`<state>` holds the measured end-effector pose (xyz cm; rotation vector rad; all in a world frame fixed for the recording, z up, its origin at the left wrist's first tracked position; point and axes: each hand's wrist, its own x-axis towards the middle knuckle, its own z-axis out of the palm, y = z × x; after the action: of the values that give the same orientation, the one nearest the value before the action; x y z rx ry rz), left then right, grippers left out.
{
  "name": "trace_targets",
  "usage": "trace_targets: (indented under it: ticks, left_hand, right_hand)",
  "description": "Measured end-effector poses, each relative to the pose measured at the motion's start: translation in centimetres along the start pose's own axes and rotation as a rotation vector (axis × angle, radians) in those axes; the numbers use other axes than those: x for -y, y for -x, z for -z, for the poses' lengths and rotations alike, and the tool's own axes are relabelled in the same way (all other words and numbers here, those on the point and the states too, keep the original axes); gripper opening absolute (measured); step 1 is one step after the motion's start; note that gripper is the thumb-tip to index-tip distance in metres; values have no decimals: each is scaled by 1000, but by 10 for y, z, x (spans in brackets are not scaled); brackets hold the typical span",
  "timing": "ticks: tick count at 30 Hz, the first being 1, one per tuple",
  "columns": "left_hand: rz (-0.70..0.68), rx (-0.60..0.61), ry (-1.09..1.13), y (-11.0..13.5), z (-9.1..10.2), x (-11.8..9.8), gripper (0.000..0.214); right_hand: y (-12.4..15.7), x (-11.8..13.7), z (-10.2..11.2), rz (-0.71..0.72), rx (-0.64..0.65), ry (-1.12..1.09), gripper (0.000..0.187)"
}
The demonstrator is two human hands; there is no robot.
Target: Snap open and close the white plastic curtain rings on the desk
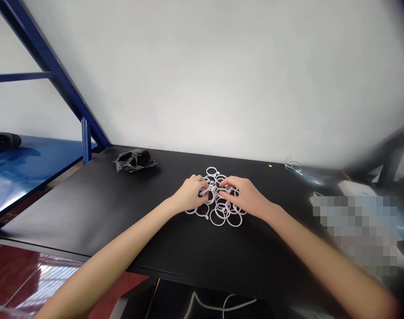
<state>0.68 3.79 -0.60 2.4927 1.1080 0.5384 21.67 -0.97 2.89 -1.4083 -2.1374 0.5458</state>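
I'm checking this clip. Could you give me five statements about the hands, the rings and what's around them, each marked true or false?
1. White rings lie in an overlapping heap on the black table. True.
2. The crumpled black bag lies to the right of the rings. False: the bag lies to their left, toward the back.
3. The left hand and the right hand are both at the heap. True.
4. The wall behind the table is dark blue. False: the wall is pale grey-white.
5. A small yellow piece lies near the back edge, right of the rings. True.
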Motion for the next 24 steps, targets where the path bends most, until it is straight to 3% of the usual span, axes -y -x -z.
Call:
trace_targets:
  ticks: [3, 8, 15, 20, 24]
  left_hand:
    - [38, -41, 11, 1, -5, 0, 9]
    - [53, -111, 62, 5, 1, -3, 17]
    - [-172, -381, 233, 20, 24, -11, 32]
    - [-347, -389, 332, 23, 25, -16, 22]
    - [-366, -346, 356, 24, 23, -16, 19]
  right_hand:
    - [-17, 9, 7, -7, 7, -45, 10]
    - [-41, 19, 19, 21, 142, -65, 14]
    - [-46, 26, 36, 68, 196, -54, 15]
    - [-37, 31, 41, 104, 252, -78, 16]
    - [-33, 29, 40, 109, 264, -80, 15]
